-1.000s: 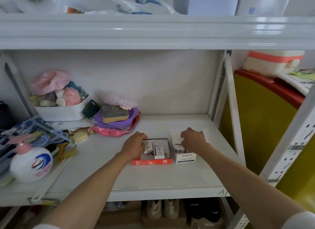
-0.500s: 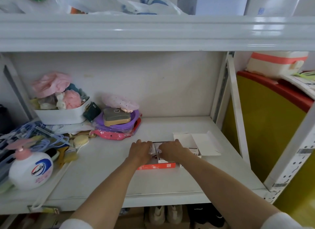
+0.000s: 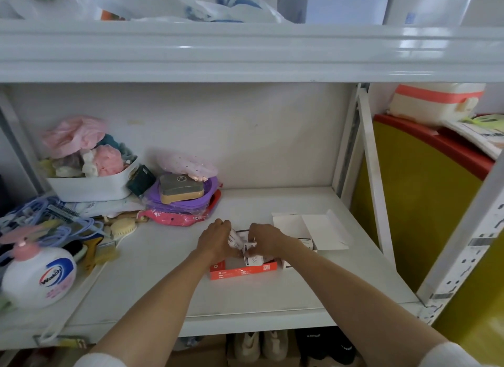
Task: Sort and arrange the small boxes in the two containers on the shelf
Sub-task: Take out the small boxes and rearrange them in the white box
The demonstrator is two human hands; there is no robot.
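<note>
A white shelf [image 3: 272, 290] is seen carrying everything. At its left, a white basket [image 3: 90, 186] of pink puffs and a soap bottle [image 3: 38, 276] are parked well apart from the action. Just right of centre, an open white container [image 3: 313, 230] is set with its flap folded out, touching the orange-red container [image 3: 240, 271] beside it. Over that orange-red tray both hands are brought together: the left hand [image 3: 216, 241] is curled around a small white box [image 3: 234, 239] (tilted, partly hidden), and the right hand [image 3: 266, 239] is closed on another small box [image 3: 252, 257] held upright inside the tray.
</note>
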